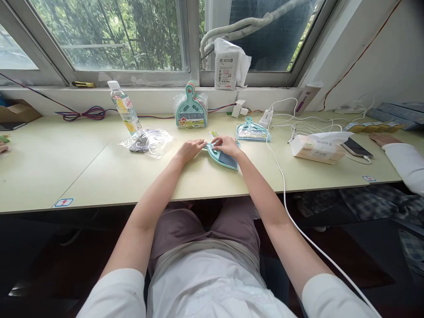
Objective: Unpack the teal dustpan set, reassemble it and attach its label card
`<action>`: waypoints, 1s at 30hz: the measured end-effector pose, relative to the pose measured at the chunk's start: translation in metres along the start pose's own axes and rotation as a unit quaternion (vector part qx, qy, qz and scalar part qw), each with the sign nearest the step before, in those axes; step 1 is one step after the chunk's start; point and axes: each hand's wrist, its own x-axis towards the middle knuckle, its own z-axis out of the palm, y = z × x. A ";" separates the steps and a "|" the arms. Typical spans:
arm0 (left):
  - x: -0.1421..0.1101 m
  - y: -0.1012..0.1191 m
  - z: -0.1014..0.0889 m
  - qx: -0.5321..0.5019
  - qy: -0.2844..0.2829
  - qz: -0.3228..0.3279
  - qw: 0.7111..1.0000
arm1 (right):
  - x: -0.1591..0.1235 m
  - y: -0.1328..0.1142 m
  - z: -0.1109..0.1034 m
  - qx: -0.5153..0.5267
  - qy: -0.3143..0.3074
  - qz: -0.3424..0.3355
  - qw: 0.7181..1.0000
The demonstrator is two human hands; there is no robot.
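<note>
A small teal brush with grey bristles (224, 158) lies on the pale desk (99, 172) in front of me. My right hand (227, 145) rests on top of it, fingers curled over its handle end. My left hand (190, 149) touches the tip of the same handle from the left, fingers bent in a pinch. A small yellow-green label (213, 134) sticks up just beyond my fingers. A second teal dustpan and brush set (252, 131) lies behind my right hand.
A packaged teal dustpan set (191, 109) stands by the wall, beside a drink bottle (126, 111) and crumpled clear wrapping (146, 142). A tissue box (317, 148), phone (357, 147) and white cables (281, 176) lie right. Another person's hand (382, 139) rests far right.
</note>
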 end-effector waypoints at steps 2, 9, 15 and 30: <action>0.001 0.000 0.000 -0.015 -0.006 -0.016 1.000 | 0.000 0.001 0.000 0.013 -0.002 0.000 1.000; 0.002 0.004 -0.003 -0.033 -0.019 -0.029 0.999 | 0.001 0.004 -0.001 0.027 -0.010 0.001 1.000; 0.004 0.005 0.000 -0.006 -0.029 -0.027 0.999 | 0.000 0.004 -0.001 0.017 -0.013 0.003 1.000; 0.009 0.012 -0.023 -0.281 0.242 -0.226 0.901 | -0.006 -0.022 -0.008 0.025 0.106 -0.027 0.994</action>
